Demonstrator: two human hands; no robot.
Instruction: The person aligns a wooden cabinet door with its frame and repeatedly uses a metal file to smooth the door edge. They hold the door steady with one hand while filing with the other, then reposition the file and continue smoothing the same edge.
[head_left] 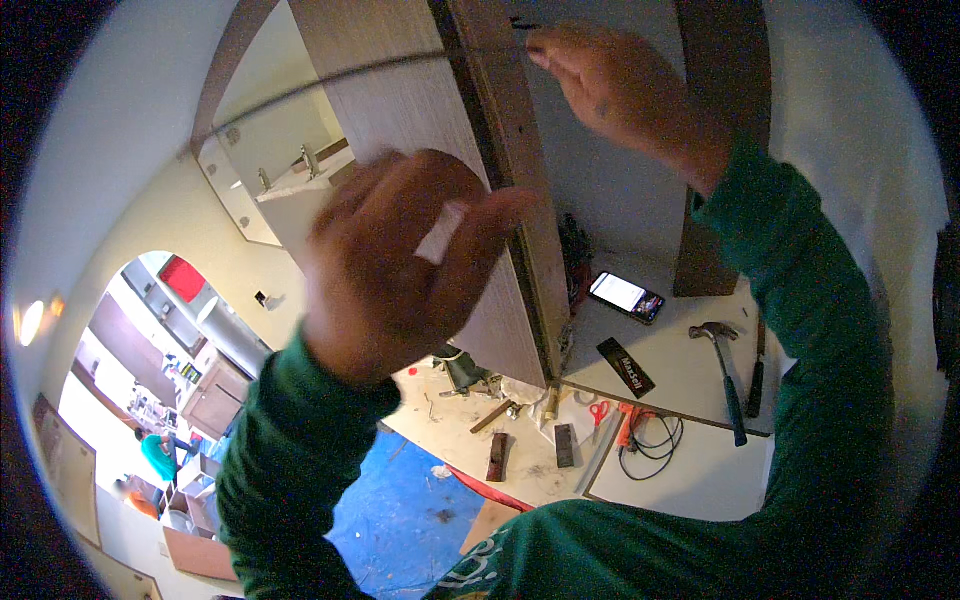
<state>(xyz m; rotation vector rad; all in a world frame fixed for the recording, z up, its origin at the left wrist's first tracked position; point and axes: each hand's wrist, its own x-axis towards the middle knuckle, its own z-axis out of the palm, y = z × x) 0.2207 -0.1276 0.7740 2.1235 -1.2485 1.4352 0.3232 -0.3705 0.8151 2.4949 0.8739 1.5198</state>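
My right hand (625,95) is raised beside the upper edge of an upright wood-grain panel (405,95), its fingertips pinched together. A small dark tip shows by them; what they hold, I cannot make out. A thin dark strip (350,70) crosses the panel toward these fingertips; whether it reaches them is unclear. My left hand (395,260) is held up in front of the same panel, blurred by motion. Its fingers curl and the thumb points right. A pale patch shows between thumb and fingers; whether it is held or seen through the gap, I cannot tell.
Below lie a lit phone (627,297), a black flat box (626,367), a hammer (725,375), red scissors (599,411), a black cable (655,450) and two dark blocks (497,457). A blue sheet (390,510) covers the floor. People (158,455) sit beyond an arch.
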